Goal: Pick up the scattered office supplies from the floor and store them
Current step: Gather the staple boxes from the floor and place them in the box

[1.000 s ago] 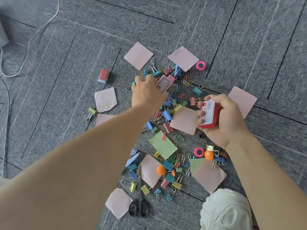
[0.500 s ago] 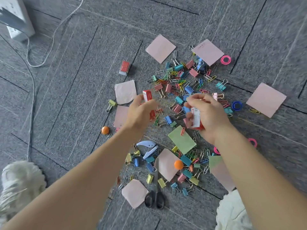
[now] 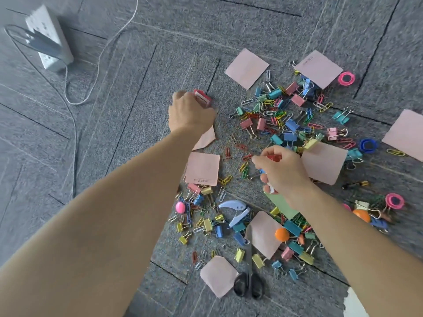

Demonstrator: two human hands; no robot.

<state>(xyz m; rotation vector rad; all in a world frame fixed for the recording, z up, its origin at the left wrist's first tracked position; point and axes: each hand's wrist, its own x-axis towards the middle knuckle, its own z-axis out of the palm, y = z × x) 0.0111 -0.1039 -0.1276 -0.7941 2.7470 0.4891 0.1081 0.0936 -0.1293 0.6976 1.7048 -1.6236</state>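
Office supplies lie scattered on grey carpet: coloured binder clips (image 3: 289,124), paper clips (image 3: 243,167), pink sticky notes (image 3: 202,169) and a green note (image 3: 282,205). My left hand (image 3: 191,112) reaches to the pile's left edge, fingers curled round a small red-and-white box (image 3: 202,99); whether it holds one box or two is hidden. My right hand (image 3: 282,171) hovers over the middle of the pile and grips another small red box (image 3: 274,157), mostly covered by its fingers.
A light-blue hole punch (image 3: 233,210) and black-handled scissors (image 3: 249,287) lie near me. Orange (image 3: 282,234) and pink (image 3: 180,207) round pins, pink tape rings (image 3: 346,78) and a blue ring (image 3: 367,145) are scattered about. A white power strip (image 3: 49,38) with its cable (image 3: 75,97) sits far left.
My left hand took a red box from the pile and moved left to where a second red box lay on the carpet. My right hand kept its box and shifted slightly left.
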